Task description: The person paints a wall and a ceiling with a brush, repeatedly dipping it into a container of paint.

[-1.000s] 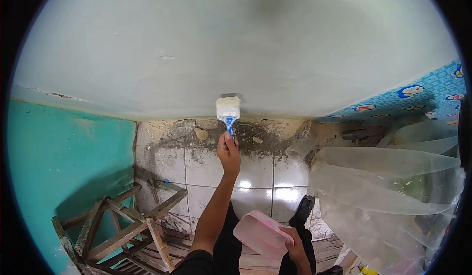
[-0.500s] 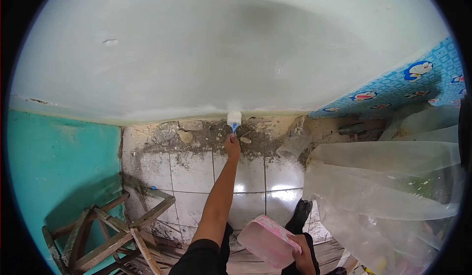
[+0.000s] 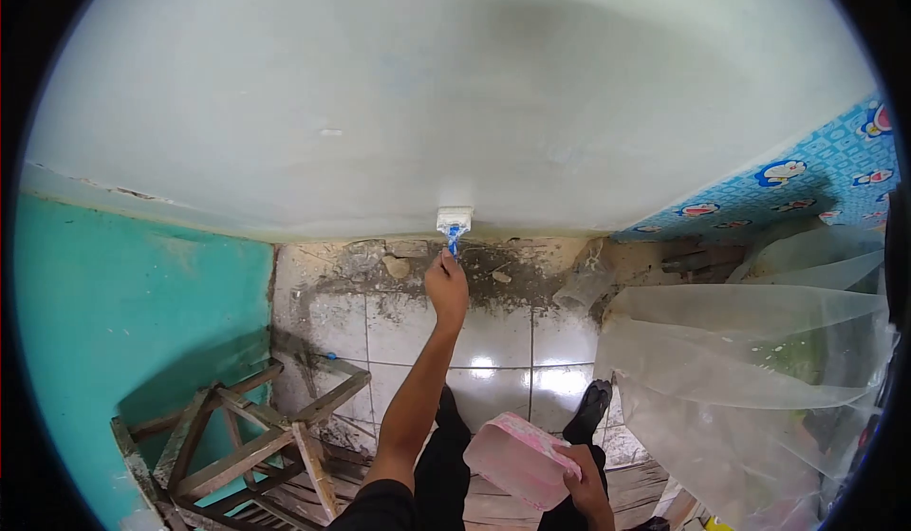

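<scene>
Now slightly higher: left hand grips brush, working lower wall; right hand grips pink tub.

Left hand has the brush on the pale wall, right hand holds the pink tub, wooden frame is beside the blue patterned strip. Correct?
Not quite: the wooden frame is beside the teal wall, not the blue patterned strip; head view shows it. Left hand with brush on the pale wall, right hand holding the pink tub: right.
</scene>
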A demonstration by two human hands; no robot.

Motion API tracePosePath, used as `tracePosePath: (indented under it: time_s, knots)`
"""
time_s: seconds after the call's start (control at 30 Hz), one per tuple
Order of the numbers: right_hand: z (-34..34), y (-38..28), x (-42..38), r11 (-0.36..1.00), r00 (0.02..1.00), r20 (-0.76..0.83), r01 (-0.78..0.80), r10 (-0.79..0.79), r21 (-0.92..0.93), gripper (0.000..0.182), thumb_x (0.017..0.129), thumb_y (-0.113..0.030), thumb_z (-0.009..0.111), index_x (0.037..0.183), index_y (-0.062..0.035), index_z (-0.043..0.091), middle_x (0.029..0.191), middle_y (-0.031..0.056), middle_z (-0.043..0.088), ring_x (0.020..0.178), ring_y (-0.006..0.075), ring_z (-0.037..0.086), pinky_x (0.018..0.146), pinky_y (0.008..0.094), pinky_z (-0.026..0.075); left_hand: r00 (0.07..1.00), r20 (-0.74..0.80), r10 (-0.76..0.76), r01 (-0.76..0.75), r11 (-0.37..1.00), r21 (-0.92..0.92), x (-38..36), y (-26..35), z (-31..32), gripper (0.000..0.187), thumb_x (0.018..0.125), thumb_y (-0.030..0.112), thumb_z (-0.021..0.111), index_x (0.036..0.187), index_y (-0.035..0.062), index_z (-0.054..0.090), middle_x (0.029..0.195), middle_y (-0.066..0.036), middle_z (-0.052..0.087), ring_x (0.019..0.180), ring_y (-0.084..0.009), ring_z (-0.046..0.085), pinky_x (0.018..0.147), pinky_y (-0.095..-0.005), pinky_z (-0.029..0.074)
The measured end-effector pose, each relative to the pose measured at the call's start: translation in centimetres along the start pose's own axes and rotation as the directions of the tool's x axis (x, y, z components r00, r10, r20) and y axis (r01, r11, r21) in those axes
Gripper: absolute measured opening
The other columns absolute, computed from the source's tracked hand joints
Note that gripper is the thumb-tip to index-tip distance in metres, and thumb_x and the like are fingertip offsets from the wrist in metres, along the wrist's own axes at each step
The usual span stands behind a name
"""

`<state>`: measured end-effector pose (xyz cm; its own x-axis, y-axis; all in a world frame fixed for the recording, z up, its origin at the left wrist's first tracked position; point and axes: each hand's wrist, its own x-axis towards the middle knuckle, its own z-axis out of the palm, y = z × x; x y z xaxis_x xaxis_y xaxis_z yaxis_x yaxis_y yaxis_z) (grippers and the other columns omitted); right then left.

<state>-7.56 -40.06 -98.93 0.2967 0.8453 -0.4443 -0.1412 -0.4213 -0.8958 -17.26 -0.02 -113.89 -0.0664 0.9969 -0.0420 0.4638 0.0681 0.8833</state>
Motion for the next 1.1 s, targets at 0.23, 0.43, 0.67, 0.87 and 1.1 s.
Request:
tracePosePath:
  time_s: [0.23,0.43,0.67,0.87,1.1]
  knots:
    - [0.5,-4.5,-0.8,0.998,0.998,0.054,0.017,-0.014,-0.054,0.044,0.095,-0.034,0.058,0.125,-0.0012,0.062,0.106,0.0113,0.055,0.104,0.0246,0.053,0.095,0.0355,0.040,0.992,-0.088,0.087,-0.116,0.898,-0.425,-3.4,15.6,-7.7,0.031,0.108,0.026,0.044,0.098,0.0023,0.062,0.068,0.004,0.048,0.057,-0.0014,0.037,0.050,-0.0201,0.027]
    - [-0.1,-5.3,-1.2,0.997,0.995,0.095,0.028,-0.022,-0.070,0.048,0.097,-0.040,0.057,0.125,-0.0012,0.062,0.108,0.0103,0.056,0.108,0.0236,0.053,0.097,0.0350,0.038,0.973,-0.084,0.215,-0.231,0.894,-0.384,-1.1,13.2,-4.8,0.029,0.109,0.027,0.043,0.107,0.0027,0.058,0.077,0.003,0.047,0.064,-0.0030,0.038,0.055,-0.0213,0.031]
    - [-2.6,-4.7,-2.6,0.998,0.999,0.035,0.044,-0.042,-0.037,0.037,0.092,-0.016,0.061,0.127,-0.0043,0.062,0.110,0.0123,0.058,0.107,0.0254,0.055,0.097,0.0358,0.040,0.988,0.047,0.145,-0.151,0.972,0.179,-3.0,-5.6,3.4,0.031,0.106,0.030,0.044,0.103,0.0022,0.057,0.074,-0.021,0.062,0.067,-0.0441,0.060,0.059,-0.0508,0.044]
    - [-5.3,-4.4,-3.9,1.000,0.999,0.030,-0.020,0.019,0.015,0.040,0.097,-0.025,0.057,0.129,-0.0020,0.059,0.117,0.0120,0.059,0.113,0.0241,0.055,0.102,0.0342,0.038,0.984,0.174,-0.020,-0.039,0.944,0.329,-9.6,-7.1,0.0,0.036,0.103,0.033,0.046,0.097,0.0009,0.062,0.084,-0.026,0.066,0.080,-0.0498,0.062,0.068,-0.0560,0.047]
    - [-7.1,-5.0,-2.8,0.992,0.998,0.042,-0.055,0.050,0.113,0.051,0.102,-0.043,0.053,0.132,-0.0022,0.057,0.127,0.0112,0.059,0.122,0.0210,0.052,0.107,0.0344,0.036,0.877,0.435,-0.201,0.203,0.978,0.043,-21.2,3.8,-14.2,0.028,0.103,0.019,0.049,0.117,-0.0027,0.060,0.079,-0.009,0.062,0.069,-0.0184,0.058,0.065,-0.0336,0.047]
